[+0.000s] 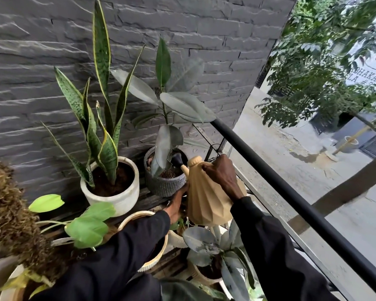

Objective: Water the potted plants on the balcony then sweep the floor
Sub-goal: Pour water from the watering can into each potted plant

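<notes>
setting: a balcony is backing onto a dark grey stone wall (204, 29), with a black railing (269, 170) running along its right.
right hand: the right hand (221, 172) is reaching forward, fingers curling over the top of the tan watering can (206, 203).
left hand: the left hand (176, 203) is touching the can's left side; its fingers are hiding behind it, grip unclear.
can: it is tilting, its black spout head hanging over the grey ribbed pot (165, 185).
writing: a far sign (369, 77) is showing only "bhakar" and "la #".

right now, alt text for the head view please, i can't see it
A person's right hand grips a tan faceted watering can, its black-tipped spout over the soil of a grey ribbed pot; the left hand touches the can's side. A snake plant in a white pot stands left of it.
</notes>
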